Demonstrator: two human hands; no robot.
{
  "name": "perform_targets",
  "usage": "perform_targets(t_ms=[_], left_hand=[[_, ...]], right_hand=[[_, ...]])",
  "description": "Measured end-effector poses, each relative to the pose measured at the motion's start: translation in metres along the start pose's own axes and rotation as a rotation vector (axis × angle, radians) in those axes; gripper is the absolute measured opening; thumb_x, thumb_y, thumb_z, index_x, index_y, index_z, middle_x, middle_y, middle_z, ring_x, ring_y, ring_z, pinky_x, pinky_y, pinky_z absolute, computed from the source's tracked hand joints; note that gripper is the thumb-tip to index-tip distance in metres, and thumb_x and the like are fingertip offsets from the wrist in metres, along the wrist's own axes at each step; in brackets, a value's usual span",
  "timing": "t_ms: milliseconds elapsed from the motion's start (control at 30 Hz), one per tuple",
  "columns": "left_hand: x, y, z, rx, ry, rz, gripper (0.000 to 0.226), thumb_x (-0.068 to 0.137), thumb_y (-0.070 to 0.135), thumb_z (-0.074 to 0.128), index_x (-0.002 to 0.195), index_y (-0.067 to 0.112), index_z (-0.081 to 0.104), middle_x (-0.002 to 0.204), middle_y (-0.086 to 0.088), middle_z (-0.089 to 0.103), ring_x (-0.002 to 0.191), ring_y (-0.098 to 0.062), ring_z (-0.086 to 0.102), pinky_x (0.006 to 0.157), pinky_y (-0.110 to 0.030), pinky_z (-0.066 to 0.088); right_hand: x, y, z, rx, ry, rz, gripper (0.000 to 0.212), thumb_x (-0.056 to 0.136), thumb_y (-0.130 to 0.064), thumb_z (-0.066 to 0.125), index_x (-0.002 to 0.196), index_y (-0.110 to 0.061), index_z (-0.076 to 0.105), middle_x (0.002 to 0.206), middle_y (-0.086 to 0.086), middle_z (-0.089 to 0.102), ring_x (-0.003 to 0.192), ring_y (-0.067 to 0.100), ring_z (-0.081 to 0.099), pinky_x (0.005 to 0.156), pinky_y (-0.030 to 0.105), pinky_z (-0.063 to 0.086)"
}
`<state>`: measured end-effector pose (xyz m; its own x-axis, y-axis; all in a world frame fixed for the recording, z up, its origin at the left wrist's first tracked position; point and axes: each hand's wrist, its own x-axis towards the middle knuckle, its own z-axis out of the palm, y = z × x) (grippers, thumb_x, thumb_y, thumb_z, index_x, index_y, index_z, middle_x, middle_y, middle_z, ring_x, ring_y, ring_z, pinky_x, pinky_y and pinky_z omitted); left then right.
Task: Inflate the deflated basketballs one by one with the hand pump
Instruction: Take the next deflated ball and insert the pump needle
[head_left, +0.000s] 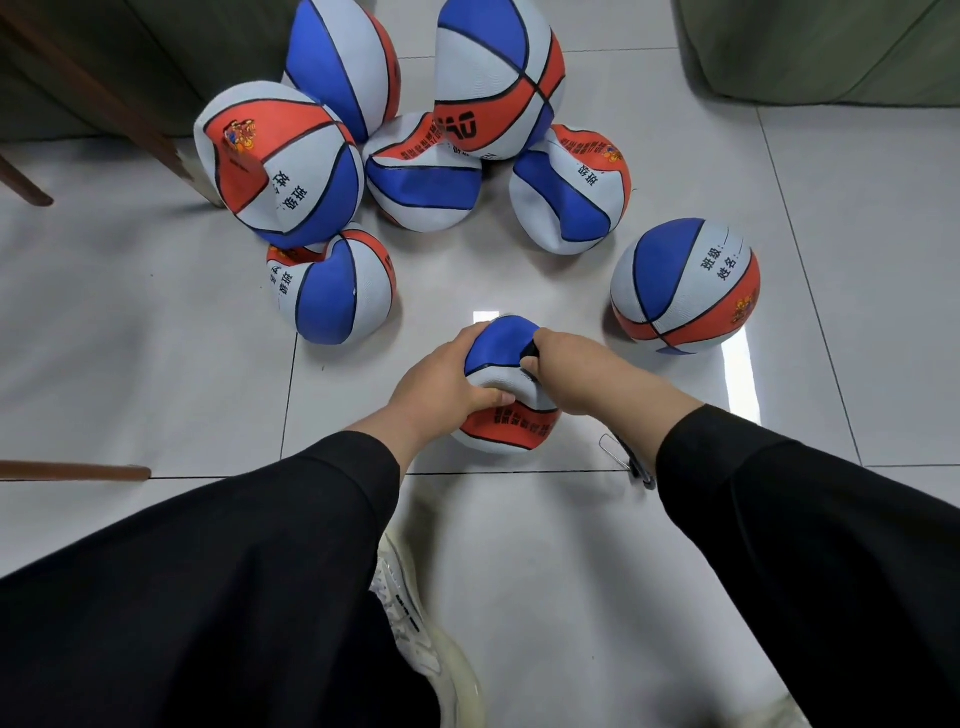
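Basketball (506, 387) in the middle — where is it?

— It sits on the shiny tile floor (156, 338), right in front of the person. It is blue, white and orange, and it looks soft and caved in.

— What is the left hand (441, 382) doing?

— It rests on the left side of that ball. The fingers bend round the top and the thumb presses on the white part, so it holds the ball.

— And the right hand (569, 374)?

— It is on the right side of the same ball. Its fingers are curled round a small black thing (531, 352) pressed against the ball. I think it is part of the pump, but most of it is hidden, so I cannot tell for sure.

— Are there more balls?

— Yes. A round, full ball (685, 286) sits to the right, apart from the rest. Behind, a pile of squashed balls (410, 171) leans together. One more squashed ball (332, 288) lies at the left front of the pile.

— Anything else?

— A small black and silver tool (631, 460) lies on the floor just under the right arm. Both arms wear black sleeves (260, 545). A white shoe (415, 623) peeks out below. A brown wooden leg (104, 98) slants at the top left, and something green (831, 47) is at the top right.
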<state>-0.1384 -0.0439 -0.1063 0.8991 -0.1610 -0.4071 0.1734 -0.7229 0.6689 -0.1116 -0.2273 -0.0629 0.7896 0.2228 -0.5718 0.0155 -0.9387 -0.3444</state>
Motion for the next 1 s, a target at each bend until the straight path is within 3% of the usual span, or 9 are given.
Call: perform_targets(t_ms=[167, 233, 333, 567, 667, 767, 900, 1000], left_hand=[[0.004, 0.000, 0.000, 0.008, -0.001, -0.025, 0.089, 0.079, 0.046, 0.084, 0.152, 0.046, 0.033, 0.124, 0.008, 0.062, 0.107, -0.020, 0.061, 0.094, -0.041, 0.054], [0.005, 0.000, 0.001, 0.024, 0.010, -0.028, 0.087, 0.079, 0.048, 0.084, 0.151, 0.045, 0.034, 0.123, 0.008, 0.063, 0.106, -0.021, 0.061, 0.094, -0.042, 0.053], [0.008, -0.001, 0.000, 0.048, 0.001, -0.032, 0.086, 0.080, 0.050, 0.082, 0.151, 0.045, 0.034, 0.121, 0.007, 0.063, 0.104, -0.021, 0.062, 0.093, -0.043, 0.054], [0.009, -0.001, -0.001, 0.090, -0.001, -0.024, 0.089, 0.079, 0.055, 0.081, 0.152, 0.047, 0.031, 0.120, 0.009, 0.064, 0.103, -0.021, 0.062, 0.091, -0.043, 0.054], [0.010, -0.002, -0.001, 0.086, 0.004, -0.024, 0.090, 0.078, 0.056, 0.080, 0.153, 0.050, 0.029, 0.120, 0.011, 0.064, 0.103, -0.020, 0.062, 0.090, -0.041, 0.054], [0.007, -0.001, -0.002, 0.089, 0.013, -0.022, 0.091, 0.079, 0.056, 0.080, 0.153, 0.053, 0.027, 0.122, 0.013, 0.063, 0.104, -0.018, 0.061, 0.088, -0.037, 0.052], [0.005, 0.004, -0.002, 0.087, 0.017, 0.014, 0.089, 0.078, 0.055, 0.079, 0.142, 0.068, 0.019, 0.130, 0.014, 0.059, 0.110, -0.017, 0.059, 0.092, -0.041, 0.052], [0.007, 0.006, -0.003, 0.088, -0.002, 0.011, 0.092, 0.077, 0.056, 0.080, 0.146, 0.064, 0.020, 0.135, 0.013, 0.055, 0.116, -0.017, 0.057, 0.093, -0.042, 0.053]], right_hand=[[-0.006, 0.004, -0.015, 0.060, -0.038, -0.017, 0.030, 0.111, -0.023, 0.038, 0.128, -0.003, 0.052, 0.118, 0.019, 0.062, 0.105, 0.037, 0.063, 0.079, 0.039, 0.046], [-0.010, 0.017, -0.015, 0.165, 0.050, -0.021, 0.029, 0.109, -0.032, 0.041, 0.121, -0.008, 0.052, 0.106, 0.015, 0.066, 0.094, 0.034, 0.066, 0.078, 0.043, 0.053], [-0.010, 0.026, -0.009, 0.264, 0.200, -0.024, 0.028, 0.106, -0.038, 0.050, 0.110, -0.012, 0.058, 0.091, 0.008, 0.067, 0.084, 0.028, 0.065, 0.072, 0.041, 0.052], [0.000, 0.014, -0.001, 0.033, 0.194, -0.056, 0.030, 0.106, -0.034, 0.049, 0.107, -0.005, 0.059, 0.089, 0.009, 0.059, 0.084, 0.028, 0.053, 0.066, 0.034, 0.034], [0.006, 0.005, 0.003, -0.059, 0.168, -0.077, 0.030, 0.108, -0.031, 0.044, 0.109, -0.004, 0.058, 0.094, 0.010, 0.060, 0.086, 0.030, 0.054, 0.070, 0.032, 0.034], [0.010, -0.002, 0.006, -0.216, 0.106, -0.122, 0.033, 0.109, -0.033, 0.040, 0.114, -0.006, 0.059, 0.109, 0.014, 0.063, 0.101, 0.033, 0.060, 0.073, 0.032, 0.035], [0.021, -0.006, 0.015, -0.271, 0.081, -0.087, 0.032, 0.108, -0.035, 0.043, 0.114, -0.007, 0.057, 0.090, 0.007, 0.055, 0.094, 0.027, 0.060, 0.072, 0.031, 0.035], [0.025, -0.001, 0.013, -0.219, 0.045, -0.071, 0.031, 0.108, -0.034, 0.043, 0.112, -0.007, 0.057, 0.098, 0.010, 0.061, 0.092, 0.030, 0.059, 0.074, 0.032, 0.037]])
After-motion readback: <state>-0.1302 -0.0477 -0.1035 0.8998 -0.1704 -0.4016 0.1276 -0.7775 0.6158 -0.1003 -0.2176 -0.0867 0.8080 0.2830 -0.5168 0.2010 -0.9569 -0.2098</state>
